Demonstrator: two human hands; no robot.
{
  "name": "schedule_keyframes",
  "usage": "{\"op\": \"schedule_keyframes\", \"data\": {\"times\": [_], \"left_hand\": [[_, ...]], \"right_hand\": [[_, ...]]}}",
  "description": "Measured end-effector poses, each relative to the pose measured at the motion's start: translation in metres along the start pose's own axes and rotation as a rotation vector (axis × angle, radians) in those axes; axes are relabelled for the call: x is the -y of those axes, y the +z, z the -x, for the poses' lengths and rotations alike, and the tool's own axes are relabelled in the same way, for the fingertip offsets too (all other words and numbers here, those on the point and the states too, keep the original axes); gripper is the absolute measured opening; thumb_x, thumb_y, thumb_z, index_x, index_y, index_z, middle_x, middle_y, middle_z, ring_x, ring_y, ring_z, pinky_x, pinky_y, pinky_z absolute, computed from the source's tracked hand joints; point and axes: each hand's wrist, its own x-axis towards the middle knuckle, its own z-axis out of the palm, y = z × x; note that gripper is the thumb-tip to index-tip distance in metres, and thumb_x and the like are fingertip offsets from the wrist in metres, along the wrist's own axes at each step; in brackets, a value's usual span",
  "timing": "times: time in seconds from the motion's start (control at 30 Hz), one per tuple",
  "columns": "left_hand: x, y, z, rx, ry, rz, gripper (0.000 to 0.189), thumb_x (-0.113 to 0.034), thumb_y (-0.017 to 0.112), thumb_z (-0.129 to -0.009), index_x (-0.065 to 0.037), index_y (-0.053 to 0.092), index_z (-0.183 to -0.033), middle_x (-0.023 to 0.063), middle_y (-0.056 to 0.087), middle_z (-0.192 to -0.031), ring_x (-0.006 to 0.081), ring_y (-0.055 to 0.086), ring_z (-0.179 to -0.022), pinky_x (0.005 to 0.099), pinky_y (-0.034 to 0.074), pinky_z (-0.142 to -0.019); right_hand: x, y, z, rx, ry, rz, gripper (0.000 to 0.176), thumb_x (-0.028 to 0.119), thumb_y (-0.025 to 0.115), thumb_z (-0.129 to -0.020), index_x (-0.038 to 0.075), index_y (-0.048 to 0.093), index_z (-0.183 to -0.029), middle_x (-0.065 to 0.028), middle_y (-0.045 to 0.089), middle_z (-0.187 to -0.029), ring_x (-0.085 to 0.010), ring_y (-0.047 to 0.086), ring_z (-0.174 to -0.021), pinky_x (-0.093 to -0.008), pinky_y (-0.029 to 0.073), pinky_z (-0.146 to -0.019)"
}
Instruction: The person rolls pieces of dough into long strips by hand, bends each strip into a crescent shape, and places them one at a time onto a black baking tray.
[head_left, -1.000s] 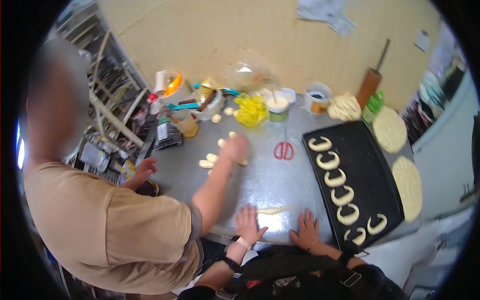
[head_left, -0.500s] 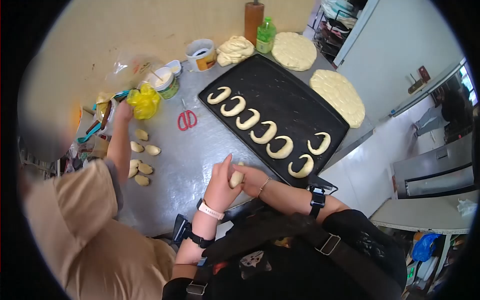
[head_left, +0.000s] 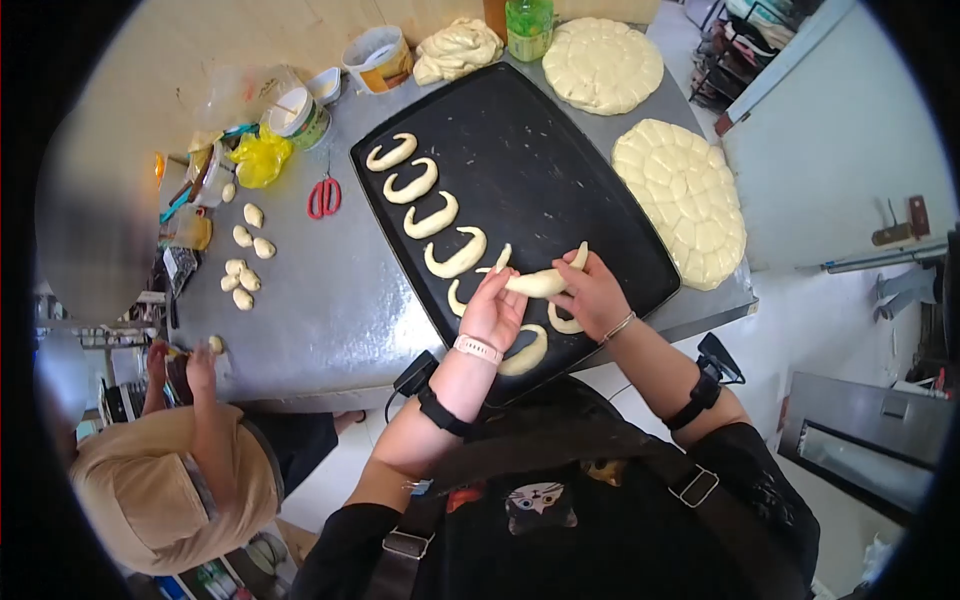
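Note:
A curved dough roll (head_left: pixel 537 285) is held between my two hands above the near part of the black baking tray (head_left: pixel 545 150). My left hand (head_left: pixel 495 312) pinches its left end, and my right hand (head_left: pixel 600 298) grips it near the tapered right tip. Under and around my hands lie several crescent-shaped dough rolls, partly hidden by my fingers. One crescent dough roll (head_left: pixel 527 354) rests at the tray's near edge beside my left wrist. More crescents, such as this dough crescent (head_left: pixel 460 253), form a row along the tray's left side.
Two large round scored doughs (head_left: pixel 680 200) lie right of the tray. A dough mound (head_left: pixel 457 50), a tub (head_left: pixel 378 60) and a green bottle (head_left: pixel 529 28) stand behind. Red scissors (head_left: pixel 324 198) and small dough pieces (head_left: pixel 243 268) lie left. A co-worker's hands (head_left: pixel 200 370) are at the table's left edge.
My hands have moved from the tray's near edge to above it, and the dough between them now shows as a long curved roll. The co-worker's hand has left the yellow bag.

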Motion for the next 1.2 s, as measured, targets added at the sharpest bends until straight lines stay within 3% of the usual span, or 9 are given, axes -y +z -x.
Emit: {"op": "schedule_keyframes", "data": {"times": [0.17,0.23,0.37,0.5,0.53,0.67,0.8,0.97,1.2], "left_hand": [[0.014,0.003,-0.021,-0.054,-0.083,0.117,0.01,-0.009,0.064,-0.088,-0.008,0.06,-0.097,0.0047,0.064,-0.096,0.0189,0.064,-0.093,0.0367,0.054,-0.085],[0.025,0.005,-0.029,-0.131,0.071,-0.09,0.014,-0.008,0.063,-0.09,-0.012,0.058,-0.103,0.002,0.063,-0.097,0.0187,0.064,-0.095,0.0355,0.055,-0.082],[0.025,0.023,-0.027,-0.154,0.373,-1.041,0.014,-0.006,0.062,-0.09,-0.008,0.052,-0.1,0.0029,0.06,-0.091,0.0171,0.065,-0.091,0.0334,0.056,-0.072],[0.017,0.024,-0.048,-0.104,0.627,-2.07,0.029,-0.003,0.068,-0.076,-0.001,0.051,-0.1,0.0173,0.061,-0.089,0.0336,0.064,-0.089,0.0397,0.053,-0.075],[0.016,0.029,-0.052,-0.096,0.579,-2.095,0.031,-0.004,0.066,-0.073,0.0,0.052,-0.1,0.0237,0.061,-0.094,0.0416,0.061,-0.091,0.0447,0.05,-0.081],[0.006,0.039,-0.069,-0.006,0.483,-2.282,0.036,-0.008,0.065,-0.075,0.0,0.053,-0.108,0.0251,0.06,-0.102,0.0412,0.062,-0.094,0.0449,0.051,-0.081],[-0.007,0.051,-0.068,0.177,0.454,-2.401,0.042,-0.01,0.066,-0.075,-0.002,0.054,-0.114,0.0214,0.058,-0.11,0.0397,0.062,-0.096,0.0437,0.052,-0.081],[-0.018,0.057,-0.054,0.304,0.781,-2.393,0.039,-0.018,0.071,-0.077,-0.006,0.058,-0.112,0.0136,0.059,-0.104,0.0334,0.062,-0.089,0.0399,0.052,-0.076],[-0.021,0.033,-0.034,0.282,1.107,-2.206,0.013,-0.018,0.068,-0.082,-0.007,0.067,-0.089,0.008,0.062,-0.088,0.0286,0.059,-0.083,0.0386,0.049,-0.071]], "right_hand": [[0.024,-0.041,-0.048,0.107,0.002,0.443,0.026,0.013,0.065,-0.088,0.006,0.048,-0.106,-0.0071,0.055,-0.099,-0.0181,0.061,-0.092,-0.034,0.059,-0.07],[0.033,-0.047,-0.063,0.121,0.051,0.545,0.023,0.013,0.064,-0.088,0.006,0.049,-0.104,-0.0066,0.056,-0.098,-0.018,0.062,-0.087,-0.0334,0.06,-0.065],[0.046,-0.055,-0.085,0.28,-0.059,1.097,0.025,0.012,0.062,-0.086,0.002,0.047,-0.104,-0.0168,0.062,-0.088,-0.0242,0.067,-0.081,-0.0342,0.058,-0.057],[0.06,-0.042,-0.099,0.533,-0.242,1.666,0.027,0.012,0.057,-0.085,0.0,0.046,-0.106,-0.0256,0.065,-0.086,-0.0389,0.066,-0.083,-0.0462,0.054,-0.072],[0.061,-0.039,-0.104,0.599,-0.332,1.817,0.027,0.015,0.054,-0.086,0.0,0.047,-0.107,-0.0256,0.065,-0.089,-0.0407,0.065,-0.084,-0.0482,0.051,-0.076],[0.068,-0.024,-0.112,0.754,-0.354,2.123,0.025,0.019,0.051,-0.089,0.003,0.048,-0.107,-0.0206,0.068,-0.085,-0.0376,0.067,-0.079,-0.0472,0.053,-0.07],[0.072,-0.024,-0.113,0.817,-0.422,2.218,0.028,0.027,0.052,-0.092,0.005,0.048,-0.108,-0.0178,0.068,-0.081,-0.0369,0.067,-0.071,-0.0475,0.053,-0.065],[0.067,-0.045,-0.118,0.739,-0.581,2.13,0.041,0.044,0.053,-0.092,0.007,0.049,-0.11,-0.0172,0.068,-0.084,-0.0341,0.067,-0.073,-0.0433,0.053,-0.064],[0.08,-0.059,-0.09,0.641,-0.722,1.643,0.033,0.029,0.065,-0.086,0.01,0.057,-0.111,-0.008,0.062,-0.102,-0.0285,0.065,-0.085,-0.0375,0.052,-0.07]]}}
